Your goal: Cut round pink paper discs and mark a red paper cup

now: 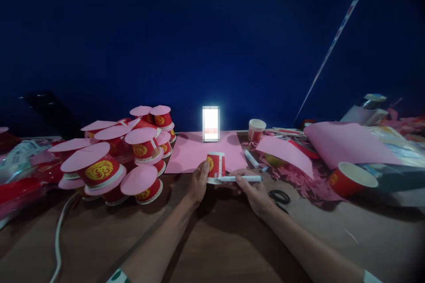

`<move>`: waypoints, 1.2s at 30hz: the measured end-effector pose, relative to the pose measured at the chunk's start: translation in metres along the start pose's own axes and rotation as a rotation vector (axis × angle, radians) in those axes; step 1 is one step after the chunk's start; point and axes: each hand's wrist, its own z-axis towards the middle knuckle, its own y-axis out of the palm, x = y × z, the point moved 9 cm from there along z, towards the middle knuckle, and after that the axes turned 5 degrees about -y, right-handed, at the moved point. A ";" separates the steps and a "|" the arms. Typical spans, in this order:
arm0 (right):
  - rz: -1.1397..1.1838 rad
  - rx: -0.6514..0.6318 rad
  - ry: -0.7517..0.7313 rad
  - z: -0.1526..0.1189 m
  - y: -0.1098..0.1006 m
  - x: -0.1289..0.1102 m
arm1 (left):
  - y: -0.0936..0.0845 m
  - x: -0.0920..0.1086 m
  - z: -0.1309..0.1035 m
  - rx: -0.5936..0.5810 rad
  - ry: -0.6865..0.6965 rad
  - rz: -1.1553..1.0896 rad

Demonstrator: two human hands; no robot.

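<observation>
My left hand (199, 181) is closed around the left side of a red paper cup (216, 163), which is upside down and has a gold emblem and a white strip. In my right hand (251, 189) I hold a white marker pen (247, 178) level, its tip at the lower edge of the cup. The fingers under the pen are partly hidden. Behind the cup lies a sheet of pink paper (186, 154) on the brown table. A second marker (251, 159) rests to the right of that sheet.
At the left stand several stacked red cups with pink cone tops (139, 137) and a white cable (59, 239). A bright screen (211, 123) is upright ahead. Rightward are an upright cup (257, 128), pink scraps (308, 185), a tilted red cup (345, 185) and black rings (279, 196).
</observation>
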 end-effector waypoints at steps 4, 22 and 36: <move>-0.055 -0.032 0.001 0.000 0.002 -0.001 | -0.001 -0.001 0.000 0.010 0.002 -0.003; -0.041 -0.041 0.003 -0.001 0.002 -0.001 | 0.002 0.000 0.000 -0.011 0.022 0.003; 0.024 0.071 -0.034 0.004 -0.010 0.003 | -0.001 -0.006 0.002 0.005 0.016 -0.031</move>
